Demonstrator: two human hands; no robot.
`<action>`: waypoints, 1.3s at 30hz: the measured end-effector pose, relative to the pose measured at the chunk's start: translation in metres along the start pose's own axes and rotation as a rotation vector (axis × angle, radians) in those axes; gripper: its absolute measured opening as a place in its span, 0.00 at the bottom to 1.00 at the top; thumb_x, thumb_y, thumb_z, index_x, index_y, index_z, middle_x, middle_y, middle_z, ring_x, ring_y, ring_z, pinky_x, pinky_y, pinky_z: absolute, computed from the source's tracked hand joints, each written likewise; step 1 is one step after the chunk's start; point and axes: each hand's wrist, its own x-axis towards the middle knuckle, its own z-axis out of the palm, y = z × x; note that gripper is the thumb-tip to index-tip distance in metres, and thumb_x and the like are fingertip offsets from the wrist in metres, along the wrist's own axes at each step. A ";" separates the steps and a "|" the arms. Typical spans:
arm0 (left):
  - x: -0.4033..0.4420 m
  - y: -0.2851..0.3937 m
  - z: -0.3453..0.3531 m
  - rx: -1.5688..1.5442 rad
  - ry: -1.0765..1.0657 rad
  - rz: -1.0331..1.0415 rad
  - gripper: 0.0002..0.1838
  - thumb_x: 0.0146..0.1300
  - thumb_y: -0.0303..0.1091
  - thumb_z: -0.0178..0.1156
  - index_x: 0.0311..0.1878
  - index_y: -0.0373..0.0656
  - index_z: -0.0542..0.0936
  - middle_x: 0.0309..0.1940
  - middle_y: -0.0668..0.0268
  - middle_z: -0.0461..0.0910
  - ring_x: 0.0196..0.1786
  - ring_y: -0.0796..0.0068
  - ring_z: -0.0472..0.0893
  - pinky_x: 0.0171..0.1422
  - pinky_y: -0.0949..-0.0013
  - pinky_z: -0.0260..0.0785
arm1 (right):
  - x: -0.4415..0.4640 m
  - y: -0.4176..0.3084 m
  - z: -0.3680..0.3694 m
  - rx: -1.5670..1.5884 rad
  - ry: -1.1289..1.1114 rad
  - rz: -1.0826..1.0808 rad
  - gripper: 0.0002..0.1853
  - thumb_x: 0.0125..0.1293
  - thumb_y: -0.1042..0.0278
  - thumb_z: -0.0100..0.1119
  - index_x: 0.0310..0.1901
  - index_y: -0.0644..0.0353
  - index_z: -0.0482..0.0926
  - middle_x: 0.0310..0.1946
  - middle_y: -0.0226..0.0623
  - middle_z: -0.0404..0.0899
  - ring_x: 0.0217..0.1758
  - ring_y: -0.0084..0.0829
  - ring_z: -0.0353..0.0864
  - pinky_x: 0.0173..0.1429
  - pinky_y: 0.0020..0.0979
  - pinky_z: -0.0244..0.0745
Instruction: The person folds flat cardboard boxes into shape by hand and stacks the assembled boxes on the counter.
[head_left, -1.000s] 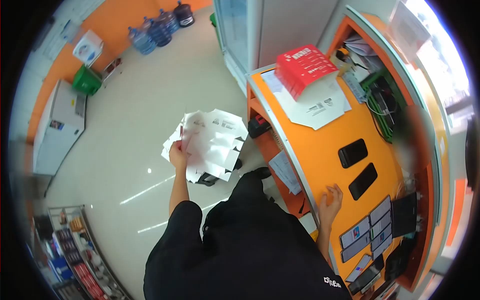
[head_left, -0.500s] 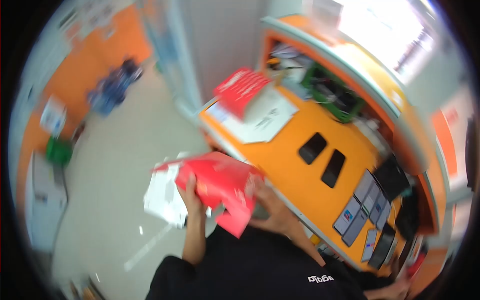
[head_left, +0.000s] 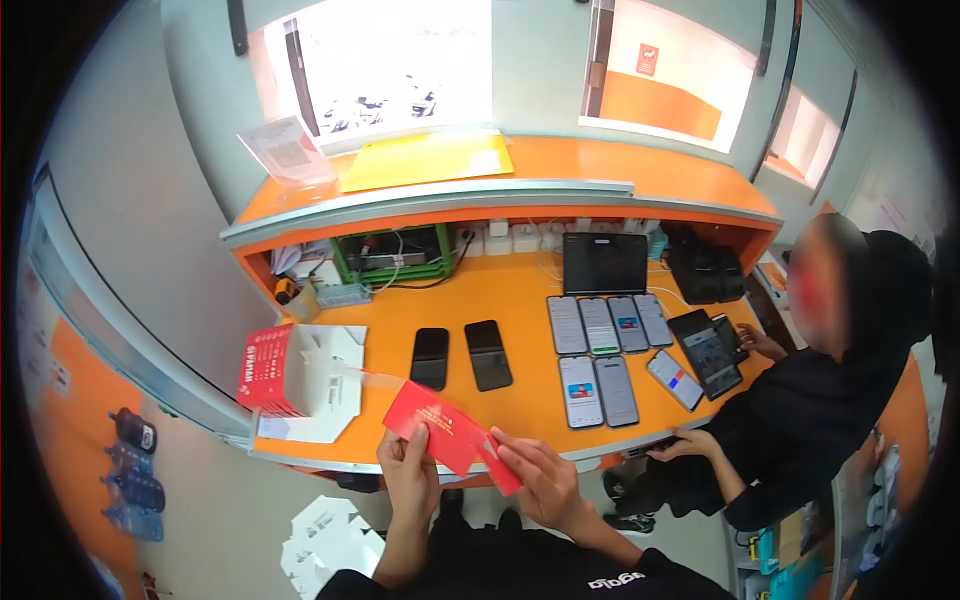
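Left hand (head_left: 408,472): clamped on the red card (head_left: 432,424), thumb on its face, at the card's 7 o'clock side.
Right hand (head_left: 543,481): fingers closed on the card's narrow end, at its 4 o'clock side; can't tell if that end is a separate piece.
Card: held in both hands, tilted, over the front edge of the desk (head_left: 540,408).
Clock center: card, for all below.
Black phones: left one (head_left: 430,358) at 12, right one (head_left: 488,355) at 1, near each other, both on the desk.
Red box (head_left: 270,371): 10 o'clock, on a white sheet (head_left: 345,392).
Green crate (head_left: 394,254): between 11 and 12, under the shelf (head_left: 560,155).
Laptop (head_left: 605,263): between 1 and 2, screen dark.
Phone group (head_left: 604,340): 2 o'clock, two rows, screens lit.
Co-worker (head_left: 835,400): 3 o'clock, black clothing, one hand (head_left: 690,444) by the desk's front edge.
White cutouts (head_left: 330,548): between 7 and 8, below desk level.
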 end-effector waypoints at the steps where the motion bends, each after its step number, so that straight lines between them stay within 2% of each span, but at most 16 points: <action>1: -0.001 -0.005 0.004 0.004 0.028 -0.061 0.09 0.70 0.24 0.54 0.51 0.33 0.76 0.45 0.61 0.82 0.46 0.78 0.82 0.54 0.72 0.73 | -0.005 0.003 -0.004 -0.033 0.005 -0.059 0.29 0.50 0.80 0.62 0.58 0.59 0.76 0.58 0.45 0.77 0.48 0.39 0.82 0.46 0.32 0.82; 3: -0.001 -0.010 0.003 0.016 0.004 -0.088 0.10 0.70 0.23 0.54 0.52 0.32 0.75 0.47 0.59 0.82 0.48 0.77 0.82 0.54 0.73 0.74 | -0.007 0.004 -0.015 -0.058 -0.070 -0.089 0.27 0.50 0.80 0.65 0.55 0.57 0.78 0.58 0.52 0.76 0.48 0.43 0.82 0.42 0.34 0.83; 6: -0.005 -0.005 0.005 -0.002 -0.069 -0.174 0.11 0.70 0.23 0.53 0.53 0.31 0.75 0.48 0.57 0.81 0.49 0.74 0.82 0.56 0.70 0.75 | -0.007 -0.005 -0.030 -0.180 -0.173 -0.010 0.34 0.41 0.71 0.72 0.57 0.43 0.79 0.59 0.41 0.75 0.51 0.38 0.81 0.51 0.34 0.82; 9: -0.001 0.005 0.006 -0.206 -0.239 -0.310 0.14 0.73 0.27 0.49 0.55 0.30 0.74 0.51 0.55 0.80 0.51 0.69 0.82 0.58 0.63 0.74 | -0.001 -0.010 -0.043 -0.200 -0.213 -0.011 0.34 0.41 0.69 0.73 0.56 0.43 0.79 0.60 0.41 0.74 0.54 0.38 0.79 0.55 0.36 0.80; 11: -0.002 0.000 -0.001 -0.169 -0.263 -0.302 0.14 0.74 0.28 0.48 0.54 0.29 0.75 0.50 0.55 0.81 0.51 0.69 0.82 0.57 0.63 0.74 | -0.002 -0.006 -0.044 -0.221 -0.184 -0.048 0.34 0.41 0.65 0.75 0.56 0.44 0.79 0.61 0.42 0.72 0.56 0.40 0.78 0.57 0.38 0.79; 13: -0.006 -0.006 0.002 -0.048 -0.380 -0.132 0.13 0.74 0.28 0.48 0.53 0.29 0.76 0.49 0.55 0.81 0.50 0.69 0.82 0.56 0.65 0.74 | -0.004 -0.005 -0.044 -0.080 -0.191 -0.003 0.30 0.47 0.64 0.76 0.56 0.49 0.79 0.63 0.51 0.70 0.59 0.44 0.77 0.54 0.37 0.80; 18: -0.038 -0.037 0.002 -0.172 -0.382 -0.189 0.12 0.74 0.28 0.49 0.50 0.31 0.78 0.42 0.61 0.83 0.44 0.76 0.82 0.51 0.72 0.74 | -0.015 -0.005 -0.042 0.152 -0.069 0.177 0.28 0.51 0.62 0.75 0.56 0.54 0.80 0.64 0.52 0.68 0.60 0.46 0.77 0.58 0.38 0.79; 20: -0.056 -0.038 0.024 0.006 -0.167 -0.117 0.11 0.74 0.28 0.50 0.50 0.32 0.78 0.41 0.63 0.83 0.44 0.78 0.81 0.50 0.72 0.74 | -0.024 -0.006 -0.044 0.234 -0.027 0.259 0.27 0.52 0.62 0.75 0.55 0.56 0.81 0.64 0.54 0.67 0.61 0.48 0.77 0.58 0.38 0.78; 22: -0.056 -0.043 0.017 0.002 -0.212 -0.126 0.11 0.74 0.27 0.50 0.51 0.32 0.78 0.43 0.62 0.82 0.45 0.77 0.81 0.50 0.72 0.75 | -0.032 -0.005 -0.046 0.300 -0.035 0.291 0.26 0.52 0.65 0.75 0.55 0.57 0.81 0.65 0.55 0.67 0.62 0.48 0.76 0.59 0.39 0.78; 27: -0.077 -0.059 0.028 0.102 -0.265 -0.066 0.12 0.74 0.28 0.49 0.54 0.33 0.76 0.50 0.59 0.79 0.48 0.76 0.80 0.48 0.73 0.77 | -0.042 -0.009 -0.054 0.187 0.005 0.281 0.25 0.53 0.69 0.74 0.55 0.57 0.82 0.65 0.57 0.66 0.62 0.48 0.76 0.60 0.40 0.77; 29: -0.084 -0.062 0.043 0.076 -0.128 -0.086 0.14 0.75 0.32 0.48 0.53 0.31 0.75 0.48 0.59 0.81 0.45 0.69 0.83 0.50 0.65 0.78 | -0.041 -0.007 -0.054 0.093 0.014 0.249 0.25 0.53 0.70 0.73 0.55 0.57 0.82 0.65 0.57 0.65 0.62 0.47 0.76 0.60 0.40 0.76; 31: -0.087 -0.072 0.033 0.064 -0.198 -0.106 0.14 0.75 0.32 0.47 0.54 0.32 0.74 0.49 0.59 0.80 0.46 0.68 0.82 0.52 0.63 0.78 | -0.050 -0.004 -0.050 0.053 0.063 0.324 0.25 0.52 0.72 0.73 0.55 0.50 0.83 0.66 0.54 0.65 0.64 0.47 0.74 0.62 0.41 0.75; 34: -0.085 -0.077 0.026 -0.074 -0.169 -0.261 0.14 0.75 0.31 0.48 0.56 0.32 0.74 0.50 0.59 0.80 0.48 0.68 0.82 0.52 0.63 0.78 | -0.067 -0.002 -0.030 0.099 0.218 0.433 0.24 0.53 0.72 0.72 0.55 0.51 0.83 0.66 0.54 0.65 0.65 0.48 0.73 0.63 0.39 0.74; 35: -0.081 -0.073 0.028 0.109 -0.187 -0.318 0.14 0.74 0.28 0.49 0.57 0.32 0.74 0.49 0.59 0.80 0.49 0.71 0.82 0.53 0.66 0.77 | -0.069 -0.003 -0.031 0.091 0.232 0.439 0.24 0.53 0.72 0.72 0.55 0.51 0.83 0.66 0.54 0.65 0.65 0.48 0.73 0.63 0.39 0.74; 37: -0.074 -0.066 0.030 0.286 -0.221 -0.372 0.13 0.73 0.26 0.50 0.57 0.33 0.74 0.49 0.59 0.80 0.50 0.74 0.81 0.54 0.68 0.77 | -0.073 -0.002 -0.038 0.097 0.036 0.442 0.27 0.57 0.71 0.69 0.61 0.54 0.78 0.67 0.55 0.64 0.65 0.47 0.73 0.66 0.38 0.70; 39: -0.063 -0.059 0.026 0.243 -0.237 -0.288 0.15 0.72 0.25 0.51 0.58 0.31 0.73 0.47 0.61 0.82 0.50 0.71 0.82 0.55 0.67 0.75 | -0.092 0.022 -0.049 0.075 0.091 0.434 0.30 0.59 0.73 0.67 0.65 0.56 0.72 0.65 0.53 0.67 0.64 0.43 0.74 0.65 0.37 0.71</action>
